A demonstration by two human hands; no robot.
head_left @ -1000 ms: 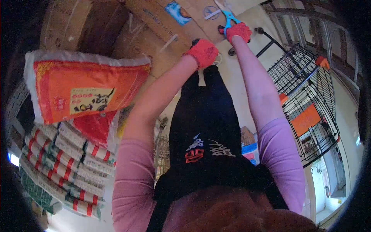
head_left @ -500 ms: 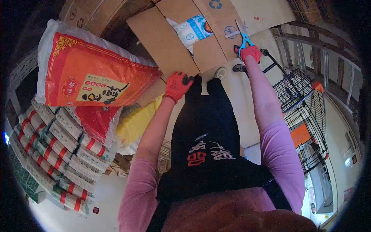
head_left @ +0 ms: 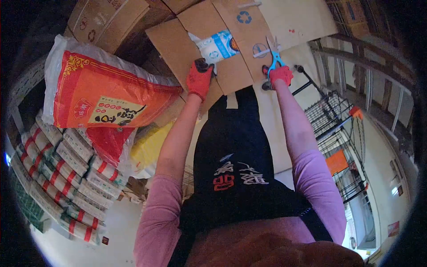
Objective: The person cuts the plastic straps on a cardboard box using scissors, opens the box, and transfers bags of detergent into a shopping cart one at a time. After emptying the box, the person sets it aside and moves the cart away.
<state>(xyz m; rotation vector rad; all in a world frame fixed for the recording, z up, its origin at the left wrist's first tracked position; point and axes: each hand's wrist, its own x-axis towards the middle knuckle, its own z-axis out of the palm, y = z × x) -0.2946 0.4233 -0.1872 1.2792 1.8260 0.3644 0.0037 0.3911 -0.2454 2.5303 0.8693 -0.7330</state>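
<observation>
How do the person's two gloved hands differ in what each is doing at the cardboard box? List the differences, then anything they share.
The left hand holds no tool; it rests on a flap of the cardboard box beside the blue-and-white packet. The right hand grips blue-handled scissors, blades pointing up at the taped flap. The left hand sits at the box opening, the right at the flap's edge. Both wear red gloves and pink sleeves.

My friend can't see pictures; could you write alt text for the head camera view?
A person's red-gloved left hand presses a cardboard box flap while the right hand holds blue scissors at it. An orange sack lies left.
</observation>
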